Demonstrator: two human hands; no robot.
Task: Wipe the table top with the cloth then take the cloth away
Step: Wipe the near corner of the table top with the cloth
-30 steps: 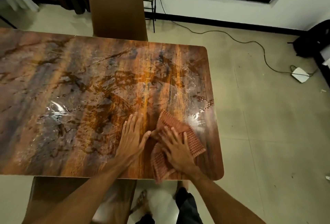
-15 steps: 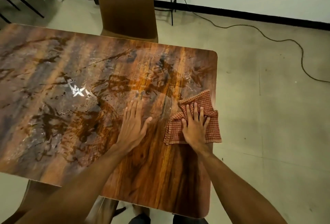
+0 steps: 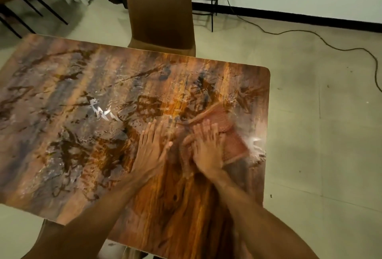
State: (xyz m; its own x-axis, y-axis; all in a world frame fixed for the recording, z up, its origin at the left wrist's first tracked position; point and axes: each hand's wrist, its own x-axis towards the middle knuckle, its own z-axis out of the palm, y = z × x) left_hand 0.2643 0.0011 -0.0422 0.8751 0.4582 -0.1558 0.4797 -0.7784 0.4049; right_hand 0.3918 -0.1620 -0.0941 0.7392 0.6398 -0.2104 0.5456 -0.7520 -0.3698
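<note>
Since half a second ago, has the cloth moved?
Yes: the cloth slid left, away from the right edge of the table, which it overhung before, toward the left hand.

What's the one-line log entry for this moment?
phase: wiping | right hand: flat on cloth | left hand: flat on table top | cloth: near right edge

Cloth (image 3: pixel 234 145): red-orange checked weave, motion-blurred, is lying flat on the tabletop (image 3: pixel 82 134) close to its right edge, about midway between the far and near right corners, not overhanging. Right hand (image 3: pixel 206 151) is pressing on its left part, fingers straight. Tabletop: glossy brown wood grain, rounded corners, is showing wet streaks and glinting glare across the left and far areas.
</note>
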